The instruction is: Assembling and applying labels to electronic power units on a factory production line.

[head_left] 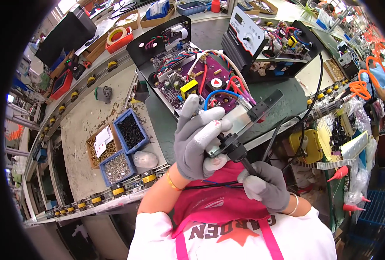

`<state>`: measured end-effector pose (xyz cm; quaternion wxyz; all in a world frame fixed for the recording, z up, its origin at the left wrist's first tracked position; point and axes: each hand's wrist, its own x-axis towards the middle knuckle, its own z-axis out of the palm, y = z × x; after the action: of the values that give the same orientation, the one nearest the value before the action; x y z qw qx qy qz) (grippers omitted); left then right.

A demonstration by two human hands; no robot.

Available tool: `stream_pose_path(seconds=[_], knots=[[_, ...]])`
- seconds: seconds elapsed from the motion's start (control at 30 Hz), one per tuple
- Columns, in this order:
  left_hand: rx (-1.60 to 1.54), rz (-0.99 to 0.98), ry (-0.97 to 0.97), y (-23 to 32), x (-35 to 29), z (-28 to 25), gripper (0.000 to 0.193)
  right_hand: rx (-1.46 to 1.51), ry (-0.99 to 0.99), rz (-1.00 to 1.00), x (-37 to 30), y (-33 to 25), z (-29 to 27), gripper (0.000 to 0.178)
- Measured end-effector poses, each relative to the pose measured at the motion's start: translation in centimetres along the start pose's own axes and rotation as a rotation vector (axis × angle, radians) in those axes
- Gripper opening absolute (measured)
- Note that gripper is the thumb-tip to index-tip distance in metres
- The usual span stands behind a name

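Observation:
My left hand (pixel 196 141), in a grey glove with white-coated fingers, is closed on a bare metal panel (pixel 241 118) at its near edge. A black cable gland (pixel 234 148) sits in that panel, beside my left fingertips. Below the gland, my right hand (pixel 267 184), gloved alike, is wrapped round the black cable (pixel 249 167) that comes out of it. Just beyond my left hand lies an opened black device housing with a purple circuit board (pixel 181 68), and red, blue and white wires (pixel 204 73) run across it. A black block (pixel 266 106) is at the panel's far end.
A second opened device (pixel 246 37) with a white front panel stands behind right. Blue bins of black screws (pixel 131 131) and silver fasteners (pixel 116 167) sit at left, next to a cardboard box (pixel 98 149). An orange coiled hose (pixel 363 89) hangs at right, near a person's blue sleeve.

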<state>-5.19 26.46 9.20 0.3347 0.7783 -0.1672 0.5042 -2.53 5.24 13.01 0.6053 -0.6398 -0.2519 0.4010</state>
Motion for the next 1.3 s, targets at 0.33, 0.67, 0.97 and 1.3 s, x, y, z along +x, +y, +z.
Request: stream_pose_path(seconds=[0.33, 0.67, 0.97, 1.3], knots=[[-0.144, -0.172, 0.095, 0.8, -1.2, 1.5, 0.056, -0.954, 0.610, -0.906, 3.2, -1.9, 1.2, 0.036], [-0.255, -0.255, 0.225, 2.3, -2.0, 3.5, 0.052, -0.126, 0.459, -0.706, 6.5, 0.7, 2.4, 0.019], [-0.147, -0.159, 0.025, 2.2, -1.1, 1.1, 0.057, -0.488, 0.688, -0.742, -0.5, 4.7, -8.2, 0.015], [0.831, 0.583, -0.319, 5.5, 3.3, 0.3, 0.036, -0.535, 1.367, -0.308, -18.8, 12.8, -23.3, 0.012]])
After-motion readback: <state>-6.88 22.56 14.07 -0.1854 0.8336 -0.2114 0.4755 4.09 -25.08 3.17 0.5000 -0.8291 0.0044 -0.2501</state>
